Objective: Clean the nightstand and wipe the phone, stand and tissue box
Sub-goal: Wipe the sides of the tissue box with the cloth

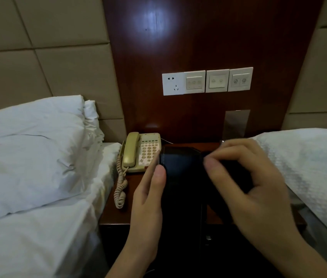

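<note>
**Both hands on a dark flat object over the nightstand**

The left hand (150, 195) holds a black flat object (182, 177) along its left edge, thumb laid on its face. The right hand (255, 185) curls its fingers (228, 149) over the right side, thumb pressing something dark I cannot identify. The beige phone (141, 152) sits at the nightstand's (116, 215) back left.
</note>
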`<state>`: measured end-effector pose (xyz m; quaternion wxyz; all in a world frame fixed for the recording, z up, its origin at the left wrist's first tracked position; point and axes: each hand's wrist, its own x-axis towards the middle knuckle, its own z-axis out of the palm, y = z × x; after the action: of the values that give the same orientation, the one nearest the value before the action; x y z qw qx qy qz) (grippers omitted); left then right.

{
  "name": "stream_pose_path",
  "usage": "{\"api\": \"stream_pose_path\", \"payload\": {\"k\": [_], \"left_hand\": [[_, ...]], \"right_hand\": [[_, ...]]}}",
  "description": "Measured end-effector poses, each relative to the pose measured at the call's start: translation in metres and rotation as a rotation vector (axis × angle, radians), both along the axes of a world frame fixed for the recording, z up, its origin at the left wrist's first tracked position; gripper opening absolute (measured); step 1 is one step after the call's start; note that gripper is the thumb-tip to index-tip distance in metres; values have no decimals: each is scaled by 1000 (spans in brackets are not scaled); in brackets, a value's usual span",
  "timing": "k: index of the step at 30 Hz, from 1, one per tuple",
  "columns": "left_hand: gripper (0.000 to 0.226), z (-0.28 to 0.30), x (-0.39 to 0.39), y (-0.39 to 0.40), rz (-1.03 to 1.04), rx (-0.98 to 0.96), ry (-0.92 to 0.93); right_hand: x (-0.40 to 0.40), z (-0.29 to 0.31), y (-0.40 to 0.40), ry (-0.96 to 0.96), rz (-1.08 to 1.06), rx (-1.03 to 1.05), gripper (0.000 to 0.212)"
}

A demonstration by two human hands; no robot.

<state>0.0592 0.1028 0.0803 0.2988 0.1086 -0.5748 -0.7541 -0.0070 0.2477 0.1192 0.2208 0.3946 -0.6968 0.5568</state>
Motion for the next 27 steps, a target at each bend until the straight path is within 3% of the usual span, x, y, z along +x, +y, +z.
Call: {"api": "stream_pose_path", "payload": {"k": [2, 4, 7, 9, 11, 16, 24, 27], "left_hand": [[67, -1, -3, -3, -32, 34, -21], [72, -4, -5, -6, -55, 103, -38], [87, -8, -4, -6, -12, 111, -81], [81, -4, -2, -7, -17, 137, -112], [75, -6, -2, -14, -78, 244, -165], [90, -11, -8, -31, -186, 473, -223], [67, -27, -30, -27, -374, 719, -212], [55, -43, -41, -29, -401, 753, -205]], "right_hand": [[-6, 3, -12, 109, -83, 97, 9], [-19, 8, -19, 65, -119, 106, 8], [-41, 8, -15, -94, -135, 24, 3], [-47, -1, -3, -245, -103, -71, 10], [-48, -12, 9, -333, -104, -88, 17], [-55, -44, 20, -589, -106, -66, 10], [-55, -45, 16, -1159, 265, 96, 31], [-62, -50, 22, -1202, 337, 131, 30]]}}
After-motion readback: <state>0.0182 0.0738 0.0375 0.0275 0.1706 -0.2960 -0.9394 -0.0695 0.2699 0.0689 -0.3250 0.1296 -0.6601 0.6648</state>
